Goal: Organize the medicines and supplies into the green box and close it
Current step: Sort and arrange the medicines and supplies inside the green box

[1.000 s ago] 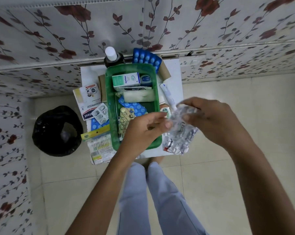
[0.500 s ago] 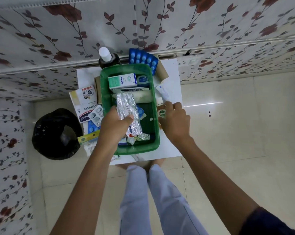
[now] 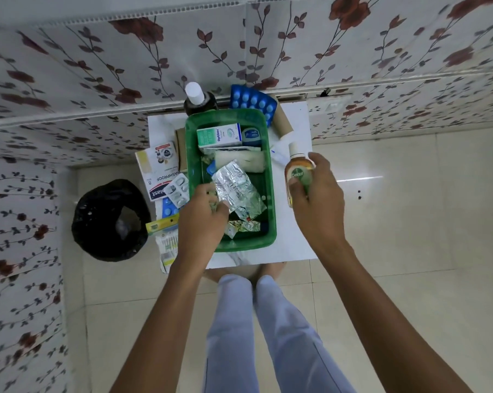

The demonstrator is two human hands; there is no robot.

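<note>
Item: small amber plastic antiseptic bottle w/ green label (image 3: 298, 173), gripped in right hand (image 3: 314, 194), held upright-ish just right of open green plastic box (image 3: 269, 177) on white table (image 3: 296, 239). Long axis roughly parallel to box's length. Box lies left of it. Left hand (image 3: 202, 214) pinched on crumpled silver foil blister strip (image 3: 236, 191) inside box.

Both bare arms stretched forward; left hand (image 3: 201, 211) palm-down, fingers curled in loosely, right hand (image 3: 314, 194) wrapped tight, thumb in front.
</note>
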